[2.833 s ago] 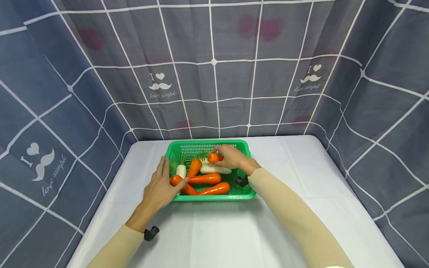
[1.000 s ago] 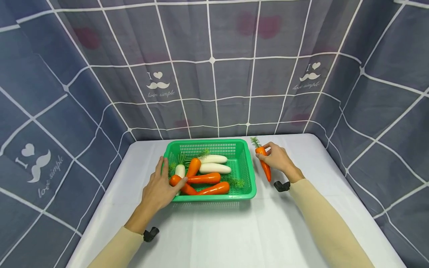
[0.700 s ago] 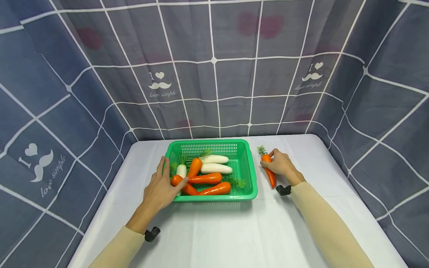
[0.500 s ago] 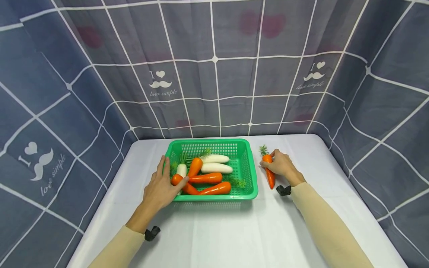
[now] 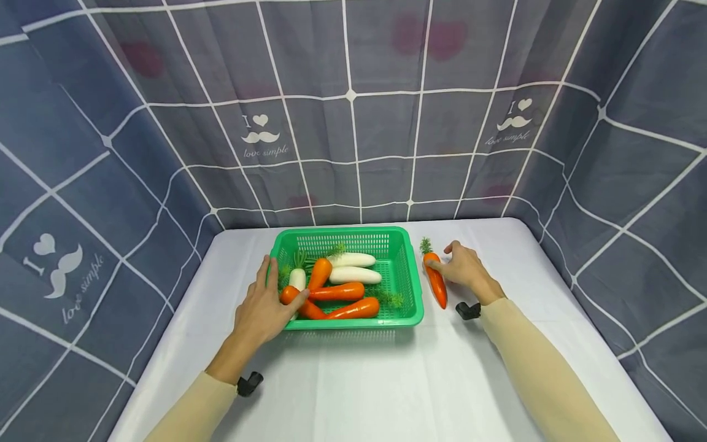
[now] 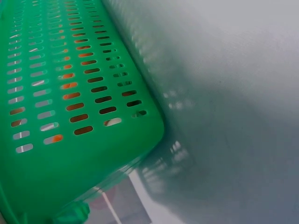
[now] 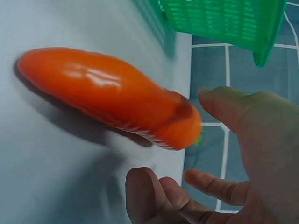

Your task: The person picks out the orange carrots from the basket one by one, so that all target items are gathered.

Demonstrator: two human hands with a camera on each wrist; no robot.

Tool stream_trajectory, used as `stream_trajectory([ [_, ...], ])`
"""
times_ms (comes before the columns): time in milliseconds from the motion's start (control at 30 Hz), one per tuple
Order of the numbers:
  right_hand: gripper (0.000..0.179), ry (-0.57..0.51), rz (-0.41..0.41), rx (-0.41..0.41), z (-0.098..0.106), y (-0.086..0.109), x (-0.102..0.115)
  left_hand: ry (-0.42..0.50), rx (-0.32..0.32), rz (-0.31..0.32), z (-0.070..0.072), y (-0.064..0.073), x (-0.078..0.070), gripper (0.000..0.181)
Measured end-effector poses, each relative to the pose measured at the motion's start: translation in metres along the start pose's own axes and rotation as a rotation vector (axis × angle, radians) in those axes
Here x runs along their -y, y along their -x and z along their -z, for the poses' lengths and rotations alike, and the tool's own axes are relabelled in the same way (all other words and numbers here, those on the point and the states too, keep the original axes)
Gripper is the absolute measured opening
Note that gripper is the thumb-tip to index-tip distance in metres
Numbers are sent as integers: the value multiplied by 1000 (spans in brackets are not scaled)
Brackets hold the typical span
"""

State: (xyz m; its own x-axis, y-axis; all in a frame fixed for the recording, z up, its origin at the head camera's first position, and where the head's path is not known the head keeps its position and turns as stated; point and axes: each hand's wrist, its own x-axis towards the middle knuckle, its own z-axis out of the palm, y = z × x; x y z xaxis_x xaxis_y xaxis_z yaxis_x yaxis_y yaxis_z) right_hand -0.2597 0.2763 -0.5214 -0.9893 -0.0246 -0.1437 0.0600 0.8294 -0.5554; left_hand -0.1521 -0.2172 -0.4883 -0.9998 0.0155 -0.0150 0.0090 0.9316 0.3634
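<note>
A loose orange carrot point(image 5: 435, 279) with a green leafy top lies on the white table, right of the green basket point(image 5: 353, 326). Over its thick end hovers my right hand point(image 5: 463, 267), thumb near the carrot and the other fingers spread away from it. The right wrist view shows the carrot point(image 7: 107, 93) lying between thumb and fingers, ungripped. My left hand point(image 5: 262, 313) rests at the basket's left side, fingers straight along the rim and thumb reaching inward over an orange carrot. In the left wrist view the basket's slotted wall point(image 6: 84, 163) fills the left half.
Inside the basket lie several orange carrots point(image 5: 338, 292) and white radishes point(image 5: 355, 275) with green tops. A white cloth covers the table point(image 5: 364, 387). Grey-blue checked curtains point(image 5: 386, 129) enclose the back and both sides.
My right hand took a carrot out of the basket, carried it right and laid it on the table. Its fingers have since come off the carrot. The left hand stays at the basket.
</note>
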Motion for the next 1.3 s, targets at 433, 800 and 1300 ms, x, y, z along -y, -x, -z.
stream_trajectory([
  [433,60,7,133,-137,27,18,52,41,4,-30,3,1,-1,125],
  [800,52,38,306,-100,27,25,122,140,37,-82,4,-3,7,129],
  [1300,49,115,629,243,-24,10,206,178,122,-154,10,-1,20,142],
])
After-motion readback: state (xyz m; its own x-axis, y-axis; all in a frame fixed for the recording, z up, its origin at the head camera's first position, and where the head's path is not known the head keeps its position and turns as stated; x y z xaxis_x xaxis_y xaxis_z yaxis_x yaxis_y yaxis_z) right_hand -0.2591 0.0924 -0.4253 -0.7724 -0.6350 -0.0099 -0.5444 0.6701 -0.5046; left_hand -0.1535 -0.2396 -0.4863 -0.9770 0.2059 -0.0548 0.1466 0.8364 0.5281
